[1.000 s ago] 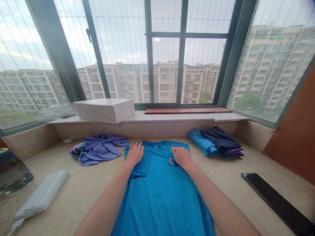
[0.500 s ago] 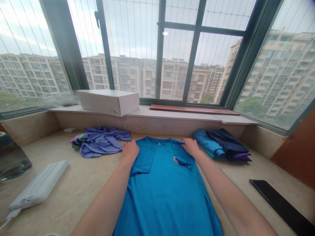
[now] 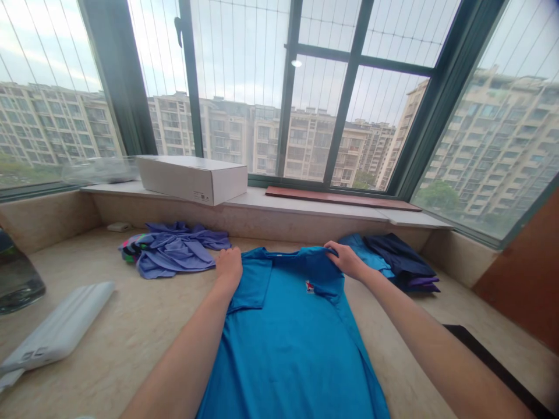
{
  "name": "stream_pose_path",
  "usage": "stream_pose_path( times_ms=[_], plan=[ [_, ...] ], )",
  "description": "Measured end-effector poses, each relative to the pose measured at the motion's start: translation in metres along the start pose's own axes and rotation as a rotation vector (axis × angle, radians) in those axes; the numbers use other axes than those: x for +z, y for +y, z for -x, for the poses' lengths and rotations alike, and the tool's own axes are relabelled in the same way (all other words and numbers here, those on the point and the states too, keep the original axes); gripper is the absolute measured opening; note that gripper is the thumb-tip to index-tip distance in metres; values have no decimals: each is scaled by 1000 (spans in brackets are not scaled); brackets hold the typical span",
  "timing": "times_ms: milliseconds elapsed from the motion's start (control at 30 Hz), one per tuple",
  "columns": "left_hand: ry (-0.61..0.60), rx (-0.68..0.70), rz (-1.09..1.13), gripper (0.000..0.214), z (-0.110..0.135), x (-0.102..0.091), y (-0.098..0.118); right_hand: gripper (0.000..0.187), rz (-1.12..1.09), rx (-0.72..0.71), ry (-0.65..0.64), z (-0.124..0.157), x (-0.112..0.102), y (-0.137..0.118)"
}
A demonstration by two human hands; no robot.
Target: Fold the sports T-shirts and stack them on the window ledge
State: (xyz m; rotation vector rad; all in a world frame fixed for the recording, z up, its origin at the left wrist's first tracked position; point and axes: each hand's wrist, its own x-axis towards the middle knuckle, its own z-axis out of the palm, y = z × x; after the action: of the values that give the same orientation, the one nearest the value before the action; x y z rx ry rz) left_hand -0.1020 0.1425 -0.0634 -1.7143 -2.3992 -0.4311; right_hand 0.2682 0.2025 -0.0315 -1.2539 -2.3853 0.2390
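Note:
A blue short-sleeved T-shirt [image 3: 292,337] lies spread on the stone counter, collar toward the window, with a small red and white patch on its chest. Its left sleeve is folded in over the body. My left hand [image 3: 229,270] grips the shirt's left shoulder edge, the fingers curled down beside the sleeve. At the other shoulder, my right hand [image 3: 345,258] pinches the cloth between thumb and fingers and holds it slightly raised off the counter. The right sleeve hangs bunched below that hand.
Crumpled purple clothing [image 3: 174,253] lies left of the shirt; folded dark and blue clothes [image 3: 397,259] lie to the right. A white power bank [image 3: 65,326], a water container [image 3: 17,276] and a black flat object [image 3: 493,364] are nearer. A white box [image 3: 192,177] sits on the sill.
My right hand has lifted the shirt's right shoulder, and the collar has risen and folded over a little. My left hand stays at the left shoulder. The view has tilted slightly.

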Motion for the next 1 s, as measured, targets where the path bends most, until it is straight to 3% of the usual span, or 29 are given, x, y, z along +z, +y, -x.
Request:
stream_pose_path(
  times_ms=[100,233,400,500,600,667,767,900,1000],
  plan=[
    [26,-1,14,43,1,-3,2,27,-57,-41,-85,8,-2,0],
    [43,-6,70,39,-2,-5,5,22,8,43,-167,7,-4,8],
    [90,34,207,27,-28,-23,23,20,95,216,8,-13,-24,15],
    [186,90,287,28,-44,-50,31,24,138,304,163,-23,-48,10],
    [257,181,351,29,-45,-78,26,29,151,301,262,-16,-72,-2],
    [259,257,379,26,-35,-89,15,28,132,224,261,1,-79,-12],
    [191,371,395,19,-5,-94,-9,25,84,44,102,44,-76,-25],
    [-80,644,301,14,46,-97,-41,24,109,-124,-231,109,-56,-39],
    [-235,770,175,18,77,-100,-53,26,182,-168,-308,141,-43,-52]
  ],
)
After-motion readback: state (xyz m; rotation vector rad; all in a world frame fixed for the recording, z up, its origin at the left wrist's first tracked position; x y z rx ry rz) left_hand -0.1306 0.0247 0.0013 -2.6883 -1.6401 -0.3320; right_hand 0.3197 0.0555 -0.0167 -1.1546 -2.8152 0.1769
